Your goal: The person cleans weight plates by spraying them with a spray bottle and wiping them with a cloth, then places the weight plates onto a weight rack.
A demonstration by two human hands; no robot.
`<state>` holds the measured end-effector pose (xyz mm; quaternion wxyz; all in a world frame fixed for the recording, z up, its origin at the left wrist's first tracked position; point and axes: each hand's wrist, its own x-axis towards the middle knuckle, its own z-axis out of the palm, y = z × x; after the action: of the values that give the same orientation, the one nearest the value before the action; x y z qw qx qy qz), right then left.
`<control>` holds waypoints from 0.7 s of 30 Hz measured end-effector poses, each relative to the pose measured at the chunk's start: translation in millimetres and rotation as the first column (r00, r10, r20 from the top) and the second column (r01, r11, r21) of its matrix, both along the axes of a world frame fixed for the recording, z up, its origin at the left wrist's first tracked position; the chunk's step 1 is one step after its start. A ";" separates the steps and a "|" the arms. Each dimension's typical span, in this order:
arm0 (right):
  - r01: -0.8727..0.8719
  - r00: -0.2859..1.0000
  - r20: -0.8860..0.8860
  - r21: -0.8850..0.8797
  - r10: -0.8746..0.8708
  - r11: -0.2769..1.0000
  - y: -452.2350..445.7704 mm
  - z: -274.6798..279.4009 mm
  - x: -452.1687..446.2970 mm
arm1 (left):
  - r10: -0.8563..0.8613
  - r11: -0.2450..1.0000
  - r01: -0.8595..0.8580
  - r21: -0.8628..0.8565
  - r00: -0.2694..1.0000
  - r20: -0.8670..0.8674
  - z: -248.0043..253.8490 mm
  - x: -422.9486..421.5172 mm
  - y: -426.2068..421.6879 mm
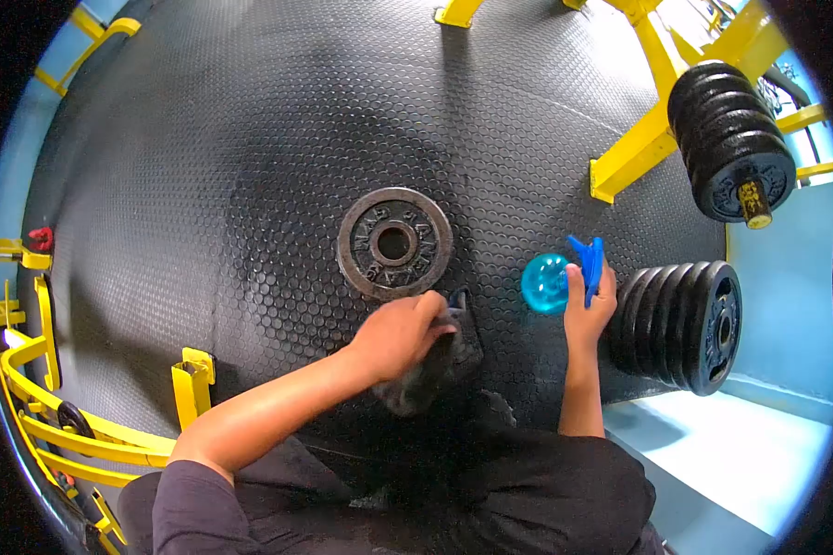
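A round weight plate (354, 242) with raised lettering and a centre hole lies on the black textured floor (278, 157). Just below it, my left hand (404, 338) is closed on a dark cloth (435, 370), which hangs beneath the fingers. On the right, my right hand (590, 301) grips a spray bottle by its blue trigger head (590, 264). The bottle's round body (545, 283) holds blue liquid and points left, with the thumb near its neck.
Several black plates (671, 324) stand in a row right of my right hand. More plates (727, 134) hang on a yellow rack (634, 153) at upper right. Yellow frames (192, 393) stand at lower left. A red object (41, 240) lies far left.
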<state>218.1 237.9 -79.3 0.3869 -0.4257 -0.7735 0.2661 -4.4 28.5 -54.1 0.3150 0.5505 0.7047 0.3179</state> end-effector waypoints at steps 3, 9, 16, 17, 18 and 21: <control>0.110 0.994 -0.011 0.020 -0.110 0.994 10.5 -22.7 15.0 | -0.136 0.986 0.104 0.128 0.952 0.273 28.0 11.1 25.0; 0.111 0.978 -0.159 -0.150 -0.134 0.982 -15.5 -14.6 36.4 | -0.231 0.973 0.224 0.061 0.910 0.344 64.1 26.3 49.1; -0.124 0.989 -0.076 0.063 0.128 0.990 -77.1 17.8 33.8 | -0.320 0.947 0.310 0.081 0.900 0.297 80.4 49.3 65.5; -0.207 0.975 -0.128 -0.234 0.181 0.950 -88.0 10.8 21.3 | -0.317 0.948 0.308 0.078 0.901 0.297 85.6 48.4 65.4; -0.287 0.956 -0.196 -0.502 0.216 0.816 -97.5 6.1 6.7 | -0.336 0.941 0.334 0.057 0.904 0.264 89.3 46.5 65.4; -0.530 0.842 -0.109 -0.350 0.528 0.773 -96.2 -29.6 -42.7 | -0.304 0.945 0.318 -0.077 0.941 0.152 83.5 24.3 61.2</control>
<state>175.3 141.7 -108.9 0.2118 -0.2551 -0.7973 0.5044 19.9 89.7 29.4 0.4363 0.6152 0.6004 0.2657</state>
